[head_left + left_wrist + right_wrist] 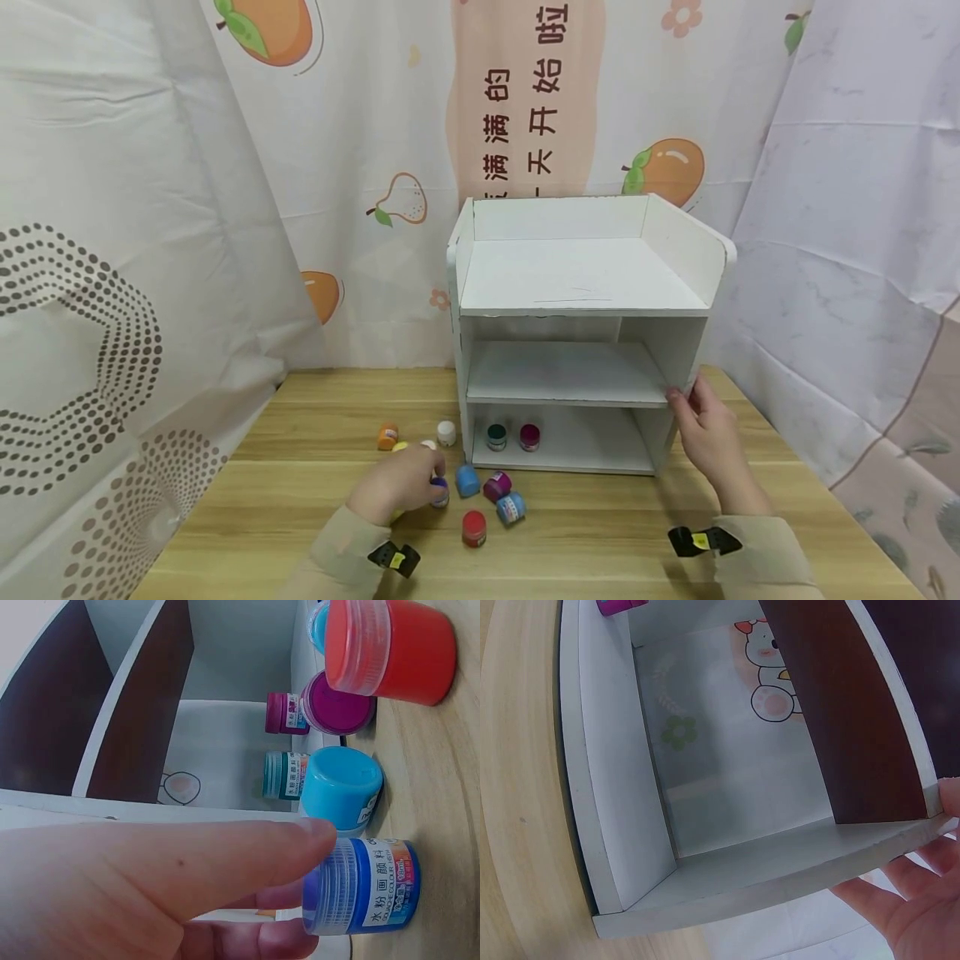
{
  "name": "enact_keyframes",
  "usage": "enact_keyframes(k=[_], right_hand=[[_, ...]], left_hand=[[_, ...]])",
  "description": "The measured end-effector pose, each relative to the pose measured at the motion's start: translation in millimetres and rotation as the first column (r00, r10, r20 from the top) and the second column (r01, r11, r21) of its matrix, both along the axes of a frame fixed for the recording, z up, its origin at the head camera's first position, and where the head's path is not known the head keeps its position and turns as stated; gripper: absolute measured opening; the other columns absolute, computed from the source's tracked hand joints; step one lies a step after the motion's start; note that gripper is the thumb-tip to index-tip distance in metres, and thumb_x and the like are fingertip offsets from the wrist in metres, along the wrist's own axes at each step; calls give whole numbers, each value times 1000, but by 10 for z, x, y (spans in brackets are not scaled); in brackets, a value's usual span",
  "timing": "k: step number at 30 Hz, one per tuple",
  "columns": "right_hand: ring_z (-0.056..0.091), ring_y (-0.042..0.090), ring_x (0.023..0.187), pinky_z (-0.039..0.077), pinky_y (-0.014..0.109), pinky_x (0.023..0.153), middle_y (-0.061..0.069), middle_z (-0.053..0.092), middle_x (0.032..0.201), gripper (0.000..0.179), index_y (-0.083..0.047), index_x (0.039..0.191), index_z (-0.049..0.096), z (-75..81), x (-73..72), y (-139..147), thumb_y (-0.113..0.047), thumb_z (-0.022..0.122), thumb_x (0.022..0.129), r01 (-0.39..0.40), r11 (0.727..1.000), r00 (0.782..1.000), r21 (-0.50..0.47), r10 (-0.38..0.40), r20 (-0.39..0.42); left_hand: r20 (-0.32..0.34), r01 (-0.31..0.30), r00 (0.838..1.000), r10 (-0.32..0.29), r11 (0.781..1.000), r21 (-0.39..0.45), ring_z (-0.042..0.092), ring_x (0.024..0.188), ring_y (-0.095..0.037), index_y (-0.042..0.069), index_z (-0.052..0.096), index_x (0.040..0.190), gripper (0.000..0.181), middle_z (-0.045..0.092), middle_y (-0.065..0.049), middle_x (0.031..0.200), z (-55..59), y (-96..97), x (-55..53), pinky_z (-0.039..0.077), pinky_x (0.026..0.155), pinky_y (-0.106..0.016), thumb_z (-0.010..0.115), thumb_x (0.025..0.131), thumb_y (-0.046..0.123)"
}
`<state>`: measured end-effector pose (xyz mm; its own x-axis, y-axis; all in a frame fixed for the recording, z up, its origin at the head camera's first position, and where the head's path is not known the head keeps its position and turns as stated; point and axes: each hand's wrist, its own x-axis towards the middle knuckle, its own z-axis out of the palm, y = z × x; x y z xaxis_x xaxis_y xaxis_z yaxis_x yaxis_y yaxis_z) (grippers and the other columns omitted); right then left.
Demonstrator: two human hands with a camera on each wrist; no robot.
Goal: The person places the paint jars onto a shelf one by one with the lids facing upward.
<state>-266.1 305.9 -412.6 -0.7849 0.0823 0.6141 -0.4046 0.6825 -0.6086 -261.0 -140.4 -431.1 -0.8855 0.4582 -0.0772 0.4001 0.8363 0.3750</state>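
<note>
Left hand (397, 482): thumb and fingers, barely apart, pinch a blue plastic jar's (386, 889) clear lid, upright, near 7 o'clock of the white shelf unit (581, 275); table contact unclear. Yellow object (401, 447) at 12 o'clock mostly hidden. Right hand (708, 433) grips unit's 4 o'clock edge; wrist view crops thumb at 3 o'clock.

Blue jar (364, 891) is glossy plastic. Shelf unit (577, 271), 1 o'clock, has smooth, matt panels. Tabletop (600, 533) shows wood grain. Backdrop (360, 117), 12 o'clock, is creased cloth.
</note>
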Motion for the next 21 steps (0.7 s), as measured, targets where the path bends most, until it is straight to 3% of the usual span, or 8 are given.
enact_keyframes(k=[12, 18, 21], right_hand=[[60, 46, 116, 33, 2, 81, 30, 62, 128, 40, 0, 140, 50, -1, 9, 12, -23, 52, 108, 20, 999, 1000, 27, -21, 18], [59, 47, 118, 34, 3, 80, 30, 61, 131, 44, -2, 145, 47, -1, 21, 16, -26, 51, 108, 12, 999, 999, 34, -13, 43], [59, 47, 118, 34, 3, 80, 30, 61, 130, 44, -2, 145, 48, -3, 20, 15, -26, 51, 108, 14, 999, 999, 38, -16, 37]], left_hand=[[5, 0, 1000, 0, 1000, 13, 56, 79, -14, 6, 73, 109, 29, 65, -4, 101, 30, 0, 21, 54, 72, -35, 82, 85, 19], [-74, 27, 997, -25, 999, 32, 64, 98, -22, 5, 71, 119, 34, 65, -9, 119, 55, -51, 25, 56, 82, -42, 78, 88, 16], [-90, 53, 995, -49, 998, 37, 64, 99, -23, 7, 71, 120, 35, 62, -10, 124, 61, -74, 25, 56, 83, -42, 79, 86, 15]])
